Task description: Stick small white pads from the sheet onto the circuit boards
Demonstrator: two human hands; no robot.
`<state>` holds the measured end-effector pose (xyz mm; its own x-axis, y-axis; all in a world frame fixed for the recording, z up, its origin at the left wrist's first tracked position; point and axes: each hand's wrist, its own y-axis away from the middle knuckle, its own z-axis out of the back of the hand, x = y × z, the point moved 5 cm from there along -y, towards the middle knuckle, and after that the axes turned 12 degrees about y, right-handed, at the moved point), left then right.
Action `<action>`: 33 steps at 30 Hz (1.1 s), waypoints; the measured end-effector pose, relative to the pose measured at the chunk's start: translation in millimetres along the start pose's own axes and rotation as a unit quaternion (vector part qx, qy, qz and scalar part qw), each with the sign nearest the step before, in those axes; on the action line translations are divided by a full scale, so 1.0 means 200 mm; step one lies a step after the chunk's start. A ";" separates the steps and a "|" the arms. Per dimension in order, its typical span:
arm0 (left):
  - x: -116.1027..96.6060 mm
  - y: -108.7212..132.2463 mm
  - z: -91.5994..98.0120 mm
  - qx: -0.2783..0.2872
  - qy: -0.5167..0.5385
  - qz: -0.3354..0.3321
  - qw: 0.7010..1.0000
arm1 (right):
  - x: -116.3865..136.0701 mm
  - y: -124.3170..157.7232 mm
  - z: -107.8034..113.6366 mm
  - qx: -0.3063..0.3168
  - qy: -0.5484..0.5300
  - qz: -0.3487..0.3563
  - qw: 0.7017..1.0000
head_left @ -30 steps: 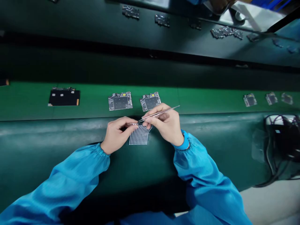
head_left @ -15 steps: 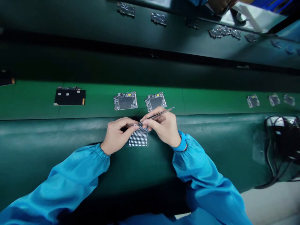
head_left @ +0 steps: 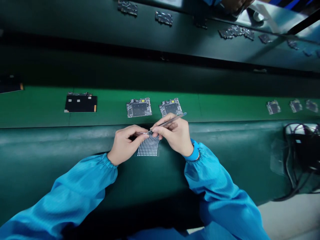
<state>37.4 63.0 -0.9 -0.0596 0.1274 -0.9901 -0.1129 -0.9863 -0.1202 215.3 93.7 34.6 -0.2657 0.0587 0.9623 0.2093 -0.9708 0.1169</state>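
My left hand (head_left: 125,145) pinches a slim metal tool, probably tweezers (head_left: 143,133), whose tip reaches the point of the steel tweezers (head_left: 170,122) gripped in my right hand (head_left: 175,135). Both tips meet just above a flexible sheet of tiny white dots (head_left: 148,146), which lies on the dark green padded edge (head_left: 62,143) under my hands. My fingers hide the sheet's top part. Whatever the tips hold is too small to tell. Blue sleeves cover both arms.
A green conveyor belt (head_left: 37,110) runs beyond the padded edge, carrying two circuit boards (head_left: 139,107) close to my hands, a black-covered board (head_left: 80,103), and several small boards at right. A darker upper belt (head_left: 75,20) carries more boards. Black cables (head_left: 300,150) bunch at right.
The boards on the green belt have moved right, while those on the upper belt have moved left. My right-hand tweezers have swung lower and closer to the left hand's tool.
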 end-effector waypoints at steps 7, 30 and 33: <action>0.01 0.01 0.00 -0.002 -0.004 0.001 1.000 | 0.02 0.00 0.02 -0.008 -0.013 -0.008 1.000; 0.01 0.01 0.00 0.000 -0.019 0.008 1.000 | -0.01 -0.05 0.11 -0.040 0.004 -0.007 0.999; 0.02 0.02 0.01 -0.002 -0.038 0.010 0.999 | -0.10 -0.15 0.31 -0.137 0.026 0.009 0.990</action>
<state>34.9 59.3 -5.0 -0.1376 0.1150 -0.9838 -0.1068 -0.9892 -0.1007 272.5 136.2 26.0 -0.3129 0.0355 0.9491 -0.0473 -0.9986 0.0218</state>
